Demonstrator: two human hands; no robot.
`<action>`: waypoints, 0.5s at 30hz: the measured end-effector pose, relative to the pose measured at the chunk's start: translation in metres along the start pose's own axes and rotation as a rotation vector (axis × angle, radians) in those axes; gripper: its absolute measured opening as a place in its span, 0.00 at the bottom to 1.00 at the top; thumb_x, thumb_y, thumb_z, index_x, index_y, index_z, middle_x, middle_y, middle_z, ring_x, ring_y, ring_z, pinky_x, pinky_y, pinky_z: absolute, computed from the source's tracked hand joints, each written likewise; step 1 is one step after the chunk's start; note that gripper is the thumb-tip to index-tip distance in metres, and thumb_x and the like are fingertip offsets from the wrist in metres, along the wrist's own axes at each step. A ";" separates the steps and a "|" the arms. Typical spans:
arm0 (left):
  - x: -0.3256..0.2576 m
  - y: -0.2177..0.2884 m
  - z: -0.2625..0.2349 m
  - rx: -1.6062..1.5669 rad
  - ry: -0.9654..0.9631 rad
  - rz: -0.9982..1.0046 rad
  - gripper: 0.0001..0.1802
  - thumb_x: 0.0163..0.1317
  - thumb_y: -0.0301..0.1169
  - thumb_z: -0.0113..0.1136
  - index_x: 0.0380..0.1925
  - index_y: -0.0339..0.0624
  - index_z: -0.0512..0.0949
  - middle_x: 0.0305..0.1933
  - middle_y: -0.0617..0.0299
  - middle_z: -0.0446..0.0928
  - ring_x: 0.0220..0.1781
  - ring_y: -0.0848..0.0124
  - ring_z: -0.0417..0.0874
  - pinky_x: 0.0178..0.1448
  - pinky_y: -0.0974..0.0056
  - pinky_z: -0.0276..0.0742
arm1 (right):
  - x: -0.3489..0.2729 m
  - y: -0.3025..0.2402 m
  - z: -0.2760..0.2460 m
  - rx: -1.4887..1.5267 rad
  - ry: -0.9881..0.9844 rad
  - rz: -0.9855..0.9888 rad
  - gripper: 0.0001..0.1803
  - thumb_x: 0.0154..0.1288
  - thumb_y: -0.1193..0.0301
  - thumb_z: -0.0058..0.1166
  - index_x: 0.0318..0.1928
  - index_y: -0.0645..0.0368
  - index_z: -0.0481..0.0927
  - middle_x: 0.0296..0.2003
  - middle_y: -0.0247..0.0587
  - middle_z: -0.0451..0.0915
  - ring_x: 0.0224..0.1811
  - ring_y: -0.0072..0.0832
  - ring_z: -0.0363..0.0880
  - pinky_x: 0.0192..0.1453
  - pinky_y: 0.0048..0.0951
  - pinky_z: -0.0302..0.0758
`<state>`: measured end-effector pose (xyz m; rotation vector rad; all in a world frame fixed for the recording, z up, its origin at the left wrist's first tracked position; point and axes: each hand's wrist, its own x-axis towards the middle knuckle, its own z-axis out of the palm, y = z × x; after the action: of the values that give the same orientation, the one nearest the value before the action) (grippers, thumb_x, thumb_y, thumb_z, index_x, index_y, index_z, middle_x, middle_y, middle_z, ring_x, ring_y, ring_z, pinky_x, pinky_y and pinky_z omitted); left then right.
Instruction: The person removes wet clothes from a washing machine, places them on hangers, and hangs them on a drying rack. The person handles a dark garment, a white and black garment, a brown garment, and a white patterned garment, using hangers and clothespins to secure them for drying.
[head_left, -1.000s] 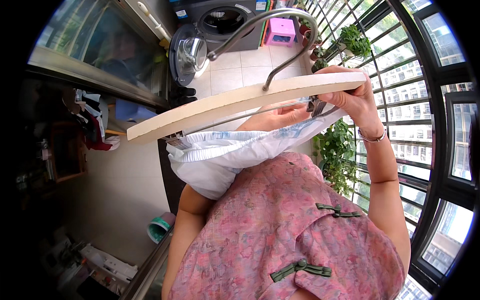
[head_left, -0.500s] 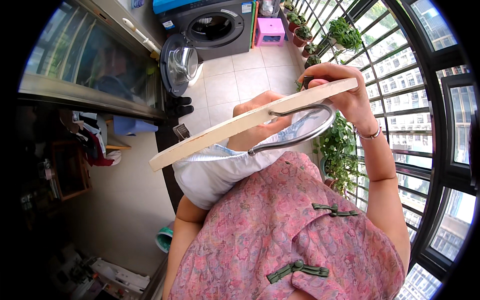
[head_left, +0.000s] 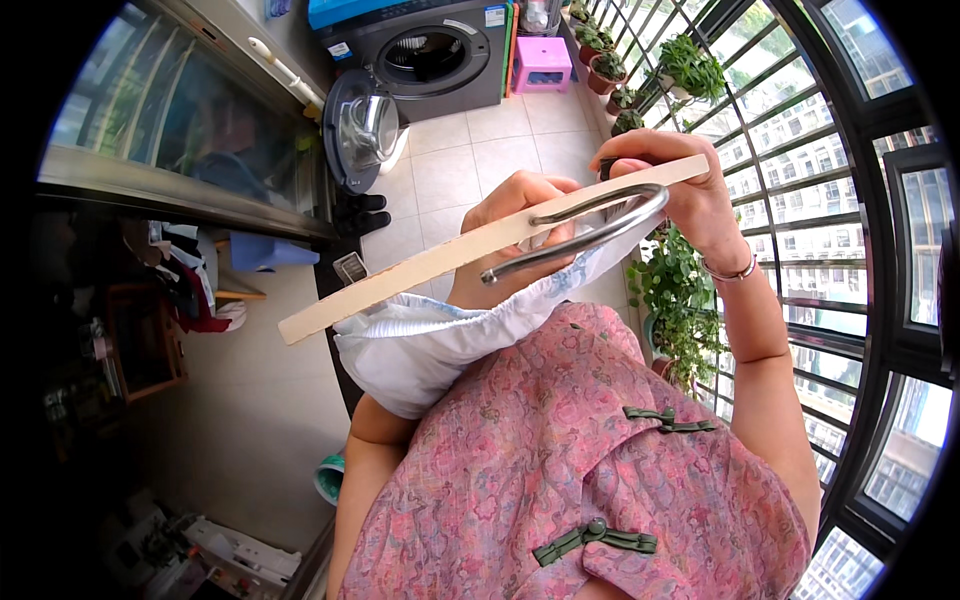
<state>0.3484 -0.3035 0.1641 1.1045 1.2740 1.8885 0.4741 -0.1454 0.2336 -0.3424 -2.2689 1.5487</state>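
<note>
A pale wooden clip hanger (head_left: 420, 275) with a bent metal hook (head_left: 570, 240) slants across in front of my chest, its right end higher. My right hand (head_left: 690, 195) grips that right end, fingers curled at a dark clip (head_left: 607, 168). A second metal clip (head_left: 350, 268) sits near the left end. My left hand (head_left: 510, 205) is closed behind and under the hanger's middle, gathering a white garment (head_left: 400, 345) with a gathered elastic edge and pale blue print. The garment wraps round my left forearm; the hanger hides part of my left fingers.
Ahead stands a grey front-loading washing machine (head_left: 480, 75) with its round door (head_left: 360, 130) swung out. Beside it is a pink stool (head_left: 541, 62). Potted plants (head_left: 675, 300) line the barred window on the right. A sliding glass door (head_left: 190, 120) and dark slippers (head_left: 362, 218) are on the left.
The hanger has shifted slightly left. My left hand has risen a little behind it, bringing the garment's right part up toward the hook. My right hand keeps its grip.
</note>
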 end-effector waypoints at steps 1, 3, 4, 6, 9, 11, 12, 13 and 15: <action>0.000 0.002 -0.002 -0.005 -0.018 -0.036 0.10 0.56 0.20 0.62 0.38 0.38 0.74 0.45 0.56 0.79 0.43 0.75 0.80 0.46 0.69 0.77 | -0.001 0.000 0.001 0.005 0.006 0.001 0.08 0.67 0.75 0.57 0.41 0.67 0.84 0.31 0.33 0.84 0.34 0.15 0.76 0.39 0.20 0.74; 0.000 0.006 -0.009 -0.011 -0.053 -0.109 0.13 0.55 0.19 0.63 0.41 0.39 0.74 0.47 0.55 0.78 0.46 0.73 0.80 0.50 0.67 0.78 | -0.003 0.001 0.005 0.055 0.039 -0.017 0.08 0.67 0.75 0.57 0.41 0.67 0.84 0.31 0.33 0.84 0.34 0.15 0.76 0.39 0.19 0.74; -0.001 0.007 -0.009 -0.013 -0.063 -0.053 0.15 0.55 0.19 0.63 0.42 0.39 0.73 0.48 0.55 0.78 0.46 0.73 0.81 0.51 0.67 0.78 | -0.003 -0.001 0.007 0.039 0.051 0.002 0.08 0.67 0.74 0.58 0.41 0.67 0.84 0.31 0.33 0.84 0.34 0.15 0.77 0.39 0.19 0.74; -0.001 0.007 -0.011 -0.015 -0.085 0.059 0.17 0.54 0.18 0.64 0.43 0.38 0.73 0.48 0.55 0.78 0.46 0.73 0.81 0.52 0.67 0.78 | -0.004 -0.006 0.009 0.007 0.075 0.042 0.09 0.66 0.73 0.59 0.41 0.67 0.84 0.31 0.33 0.84 0.34 0.15 0.77 0.39 0.18 0.74; -0.002 0.006 -0.019 0.011 -0.172 0.052 0.19 0.54 0.20 0.68 0.44 0.38 0.71 0.49 0.56 0.76 0.47 0.72 0.81 0.53 0.68 0.78 | -0.006 -0.007 0.015 -0.026 0.097 0.010 0.10 0.66 0.71 0.59 0.40 0.67 0.84 0.29 0.32 0.84 0.33 0.14 0.77 0.37 0.18 0.74; -0.002 0.005 -0.018 -0.060 -0.202 0.014 0.19 0.55 0.21 0.68 0.45 0.38 0.71 0.51 0.56 0.75 0.49 0.71 0.81 0.54 0.68 0.78 | -0.007 -0.009 0.018 -0.002 0.102 0.012 0.10 0.66 0.72 0.59 0.40 0.67 0.84 0.29 0.33 0.83 0.32 0.14 0.77 0.37 0.18 0.74; -0.003 0.005 -0.018 -0.119 -0.207 -0.030 0.19 0.56 0.21 0.68 0.45 0.38 0.71 0.52 0.56 0.73 0.50 0.71 0.81 0.55 0.67 0.78 | -0.008 -0.010 0.019 0.015 0.099 0.021 0.09 0.66 0.72 0.59 0.40 0.67 0.84 0.29 0.33 0.83 0.32 0.14 0.77 0.37 0.18 0.74; -0.003 0.004 -0.016 -0.171 -0.199 -0.052 0.18 0.57 0.22 0.68 0.45 0.38 0.71 0.53 0.56 0.73 0.50 0.70 0.81 0.55 0.67 0.78 | -0.009 -0.011 0.019 0.033 0.096 0.031 0.09 0.66 0.72 0.59 0.40 0.67 0.84 0.30 0.33 0.83 0.32 0.14 0.76 0.37 0.19 0.74; -0.005 0.002 -0.013 -0.272 -0.168 -0.073 0.18 0.58 0.22 0.67 0.46 0.38 0.71 0.54 0.56 0.71 0.52 0.70 0.80 0.56 0.67 0.78 | -0.012 -0.009 0.022 0.080 0.085 0.018 0.10 0.67 0.72 0.59 0.40 0.67 0.84 0.30 0.34 0.83 0.33 0.15 0.77 0.38 0.19 0.75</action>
<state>0.3395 -0.3136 0.1618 1.0337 0.9214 1.8088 0.4753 -0.1715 0.2327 -0.3996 -2.1384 1.5974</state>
